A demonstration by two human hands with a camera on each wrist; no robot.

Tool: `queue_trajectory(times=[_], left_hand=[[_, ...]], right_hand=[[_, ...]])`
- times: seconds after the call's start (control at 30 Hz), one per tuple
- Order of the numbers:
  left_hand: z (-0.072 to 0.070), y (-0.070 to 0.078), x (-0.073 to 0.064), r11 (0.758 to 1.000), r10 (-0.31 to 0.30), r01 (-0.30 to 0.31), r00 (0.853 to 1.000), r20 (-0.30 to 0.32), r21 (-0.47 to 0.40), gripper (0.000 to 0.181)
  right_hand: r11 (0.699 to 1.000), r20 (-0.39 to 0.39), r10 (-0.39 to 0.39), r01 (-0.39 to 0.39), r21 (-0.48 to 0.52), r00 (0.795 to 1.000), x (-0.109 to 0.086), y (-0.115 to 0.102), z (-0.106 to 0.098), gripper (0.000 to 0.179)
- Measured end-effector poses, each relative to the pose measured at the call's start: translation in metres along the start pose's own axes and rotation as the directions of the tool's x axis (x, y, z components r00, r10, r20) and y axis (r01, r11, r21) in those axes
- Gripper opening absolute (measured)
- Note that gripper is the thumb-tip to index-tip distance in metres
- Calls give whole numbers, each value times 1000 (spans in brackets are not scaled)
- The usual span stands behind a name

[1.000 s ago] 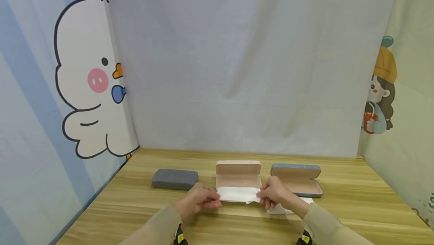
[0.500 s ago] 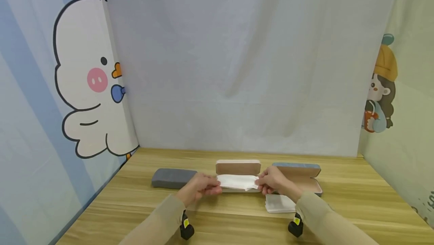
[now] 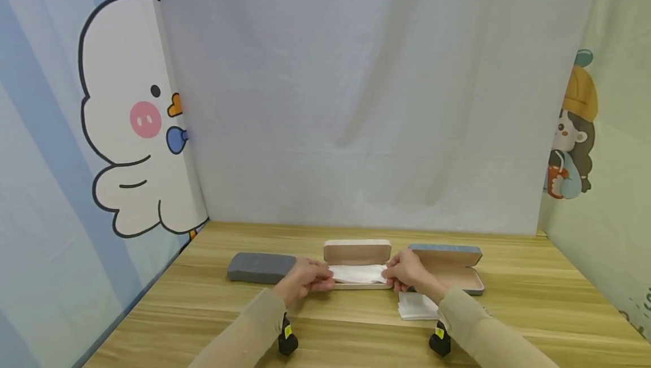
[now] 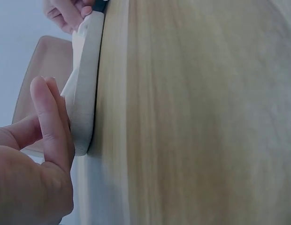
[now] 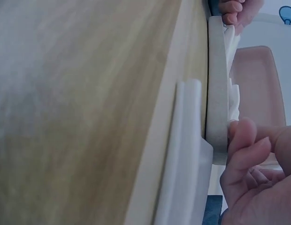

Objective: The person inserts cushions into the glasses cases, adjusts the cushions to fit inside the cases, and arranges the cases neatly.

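A folded white cloth [image 3: 357,273] lies in the bottom half of an open glasses case, pale outside and pinkish beige inside, its lid [image 3: 357,252] standing up behind. My left hand [image 3: 307,278] pinches the cloth's left end at the case's rim. At the opposite end, my right hand [image 3: 409,271] pinches it between thumb and fingers. In the right wrist view, ruffled edges of the cloth [image 5: 233,101] show above the case's front wall [image 5: 217,93]. The left wrist view has the left fingers [image 4: 51,122] right at the case's near corner.
A closed grey glasses case [image 3: 259,268] sits to the left, partly behind the left hand. On the right is an open blue glasses case [image 3: 470,281], overlapped by the right hand. A stack of folded white cloths [image 3: 417,307] lies in front of it on the wooden table [image 3: 356,334].
Both hands have moved forward and brought the white cloth from in front of the pale case into its bottom half. The cloth now sits lower, behind the front rim.
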State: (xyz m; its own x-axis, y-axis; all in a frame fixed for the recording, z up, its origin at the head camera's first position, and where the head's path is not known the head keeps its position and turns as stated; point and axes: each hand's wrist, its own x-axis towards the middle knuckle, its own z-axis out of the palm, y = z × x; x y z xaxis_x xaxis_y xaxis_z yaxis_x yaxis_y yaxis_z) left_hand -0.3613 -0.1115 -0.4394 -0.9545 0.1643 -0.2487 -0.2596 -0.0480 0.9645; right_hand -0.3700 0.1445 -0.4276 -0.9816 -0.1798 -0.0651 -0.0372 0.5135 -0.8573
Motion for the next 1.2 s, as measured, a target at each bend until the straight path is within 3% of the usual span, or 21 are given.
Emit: queue_trajectory(times=[0.2,0.4,0.6,0.77,0.83,1.0,1.1,1.2], left_hand=[[3,-1,1,998,14,-12,999,-29,67,11],[8,-3,-3,985,44,-33,997,-60,170,14],[12,-7,-5,953,98,-62,989,-108,298,7],[11,-6,-6,922,184,-142,979,-85,361,11],[11,-4,-8,900,206,-158,976,-77,406,13],[12,-1,-11,844,203,-129,975,-88,521,21],[10,-1,-10,838,192,-115,977,-91,533,24],[7,-2,-7,851,185,-113,978,-92,513,25]], right_hand=[[997,-70,-27,22,-70,997,1,-1,4,15],[994,-108,-39,28,-103,993,0,1,10,15],[988,-128,-61,41,-151,990,-2,4,12,15],[973,-146,-103,70,-218,984,-3,3,13,16],[961,-161,-121,76,-265,980,-3,2,13,21],[923,-181,-154,76,-377,971,-2,1,14,39],[920,-176,-152,74,-385,973,-2,-1,15,38],[933,-159,-141,77,-352,977,-2,-1,16,33]])
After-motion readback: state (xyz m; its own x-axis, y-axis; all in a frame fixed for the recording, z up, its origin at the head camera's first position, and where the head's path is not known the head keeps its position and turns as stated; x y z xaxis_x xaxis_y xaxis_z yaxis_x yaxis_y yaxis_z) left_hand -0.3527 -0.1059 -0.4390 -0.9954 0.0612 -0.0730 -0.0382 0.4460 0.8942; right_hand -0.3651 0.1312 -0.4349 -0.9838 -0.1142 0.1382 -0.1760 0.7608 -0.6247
